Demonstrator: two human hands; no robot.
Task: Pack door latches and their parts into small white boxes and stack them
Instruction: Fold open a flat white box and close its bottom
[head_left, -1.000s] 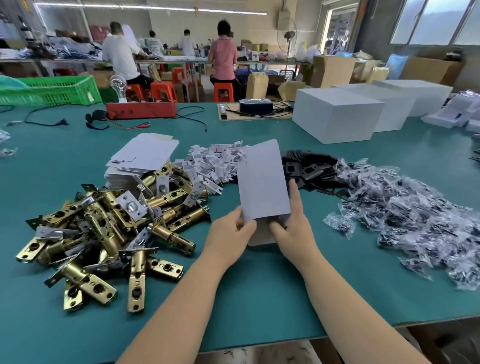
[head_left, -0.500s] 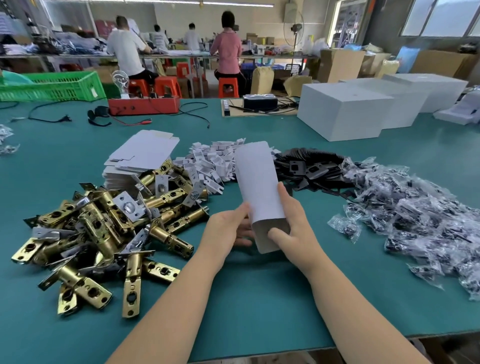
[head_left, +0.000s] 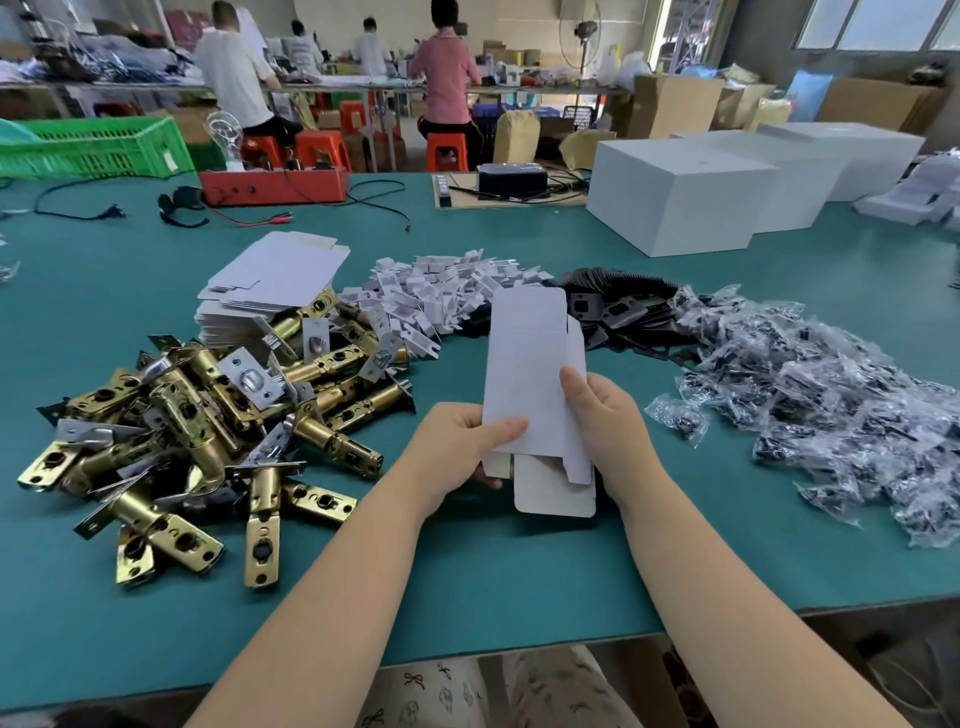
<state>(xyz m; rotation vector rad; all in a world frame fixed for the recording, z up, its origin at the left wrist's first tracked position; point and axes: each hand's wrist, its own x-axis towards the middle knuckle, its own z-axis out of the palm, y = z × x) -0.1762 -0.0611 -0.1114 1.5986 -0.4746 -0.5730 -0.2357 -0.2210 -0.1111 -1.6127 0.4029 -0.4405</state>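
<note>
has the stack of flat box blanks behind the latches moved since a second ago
No. The stack of flat box blanks sits at the same spot against the brass latch pile.

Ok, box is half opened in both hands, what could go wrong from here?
1. The box is held in the air, with the left hand and right hand pinching its sides and the bottom flaps hanging open. A latch put in now would probably drop through.
2. The latches lie tangled in a pile, so pulling one may drag others along.
3. The bags are heaped loosely and overlap, so two could get picked at once.
</note>
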